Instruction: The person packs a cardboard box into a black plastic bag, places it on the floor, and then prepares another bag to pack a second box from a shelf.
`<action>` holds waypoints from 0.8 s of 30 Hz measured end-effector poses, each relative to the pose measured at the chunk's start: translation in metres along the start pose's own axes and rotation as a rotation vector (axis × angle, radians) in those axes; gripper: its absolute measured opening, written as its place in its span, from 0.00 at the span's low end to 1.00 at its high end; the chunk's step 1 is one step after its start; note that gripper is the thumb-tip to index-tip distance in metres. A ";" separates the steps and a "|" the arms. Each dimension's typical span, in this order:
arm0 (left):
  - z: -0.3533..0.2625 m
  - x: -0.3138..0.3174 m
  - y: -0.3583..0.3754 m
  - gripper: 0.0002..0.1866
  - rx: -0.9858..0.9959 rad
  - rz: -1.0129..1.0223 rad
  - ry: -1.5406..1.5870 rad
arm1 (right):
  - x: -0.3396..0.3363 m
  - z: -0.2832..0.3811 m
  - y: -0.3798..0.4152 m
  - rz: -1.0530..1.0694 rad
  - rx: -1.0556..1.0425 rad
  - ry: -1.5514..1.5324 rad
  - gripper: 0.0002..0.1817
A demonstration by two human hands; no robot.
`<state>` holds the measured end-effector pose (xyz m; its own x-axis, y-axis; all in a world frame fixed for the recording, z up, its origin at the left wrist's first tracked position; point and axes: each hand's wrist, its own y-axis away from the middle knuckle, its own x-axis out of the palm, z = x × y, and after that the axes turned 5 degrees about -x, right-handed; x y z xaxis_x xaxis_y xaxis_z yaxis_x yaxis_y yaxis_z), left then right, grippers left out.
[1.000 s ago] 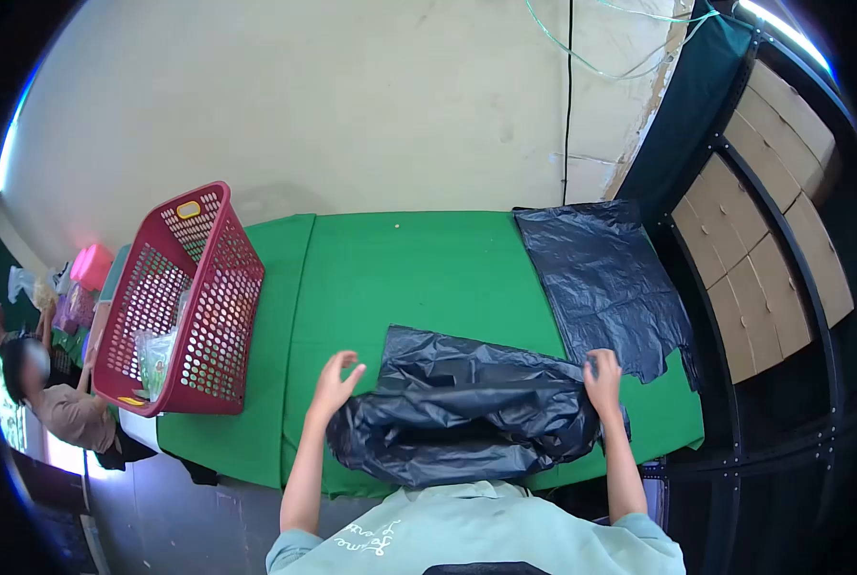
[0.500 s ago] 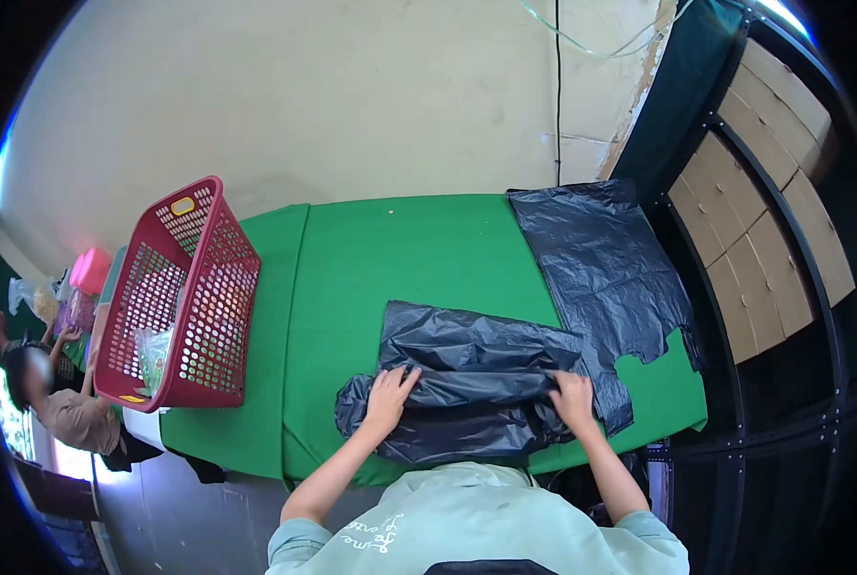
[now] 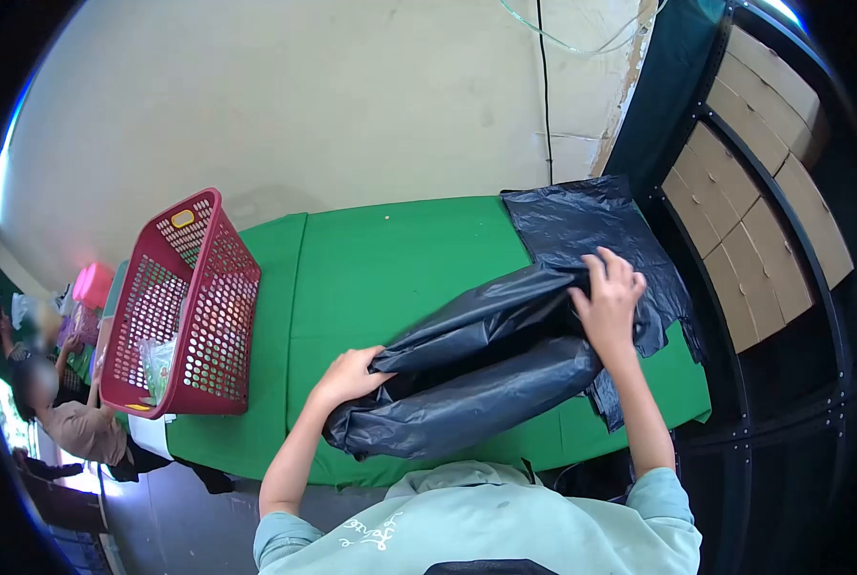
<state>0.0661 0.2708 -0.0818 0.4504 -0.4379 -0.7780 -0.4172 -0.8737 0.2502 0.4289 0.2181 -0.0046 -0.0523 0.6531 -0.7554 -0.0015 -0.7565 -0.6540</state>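
A black plastic bag (image 3: 486,402) lies across the front of the green-covered table, its mouth parted into a long dark gap. My left hand (image 3: 352,376) is closed on the bag's left end, with part of the fingers hidden in the plastic. At the right end, my right hand (image 3: 613,302) has its fingers spread and curved, the thumb against the bag's edge. Beyond that hand, more flat black plastic bags (image 3: 582,216) lie at the table's right side, partly covered by the bag and my hand.
A maroon laundry basket (image 3: 222,331) with clear plastic packets inside stands at the table's left. Green cloth (image 3: 400,249) covers the table, and a wall rises behind it. Shelving with cardboard boxes (image 3: 745,278) is on the right. Another person (image 3: 83,426) works at far left.
The bag has gone from lying folded and flat to being spread open and tilted up to the right. My right hand moved up and away; my left hand moved left to the bag's end.
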 end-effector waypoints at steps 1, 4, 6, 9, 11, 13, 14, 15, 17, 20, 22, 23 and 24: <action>0.005 0.009 -0.001 0.21 0.129 -0.051 0.095 | -0.005 0.015 -0.003 0.009 -0.049 -0.048 0.24; 0.016 0.023 -0.005 0.18 0.103 -0.076 0.269 | -0.003 0.043 0.009 0.211 -0.307 -0.393 0.19; 0.030 0.030 -0.007 0.18 0.046 -0.079 0.337 | 0.020 0.047 0.028 0.505 -0.395 -0.601 0.19; 0.054 0.026 -0.013 0.18 -0.139 -0.174 0.347 | 0.046 0.040 0.045 1.166 -0.384 -0.536 0.24; 0.068 0.011 -0.014 0.21 -0.457 -0.124 0.330 | 0.054 0.034 0.061 1.312 -0.391 -0.473 0.26; 0.079 0.004 -0.011 0.23 -0.459 -0.212 0.170 | 0.057 0.029 0.060 1.572 -0.488 -0.497 0.25; 0.082 0.003 -0.007 0.22 -0.463 -0.201 0.057 | 0.060 0.026 0.060 1.636 -0.479 -0.493 0.23; 0.069 -0.006 0.001 0.22 -0.464 -0.187 -0.058 | 0.063 0.024 0.059 1.699 -0.464 -0.490 0.22; 0.064 -0.015 0.002 0.22 -0.365 -0.182 -0.174 | 0.074 0.019 0.057 1.797 -0.481 -0.523 0.22; 0.066 -0.019 -0.007 0.23 -0.080 -0.172 -0.152 | 0.087 0.019 0.068 1.698 -0.550 -0.663 0.25; 0.046 -0.018 -0.002 0.24 0.048 -0.316 -0.241 | 0.072 0.040 0.054 1.657 -0.530 -0.650 0.31; 0.032 -0.018 0.001 0.24 0.112 -0.388 -0.285 | 0.065 0.053 0.045 1.711 -0.336 -0.643 0.30; 0.012 -0.021 0.007 0.23 0.168 -0.380 -0.280 | 0.068 0.057 0.046 1.556 -0.378 -0.688 0.30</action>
<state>0.0442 0.2760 -0.0705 0.3753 -0.0016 -0.9269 -0.3971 -0.9039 -0.1592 0.3678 0.2260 -0.0834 -0.1571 -0.8222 -0.5470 0.6665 -0.4970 0.5557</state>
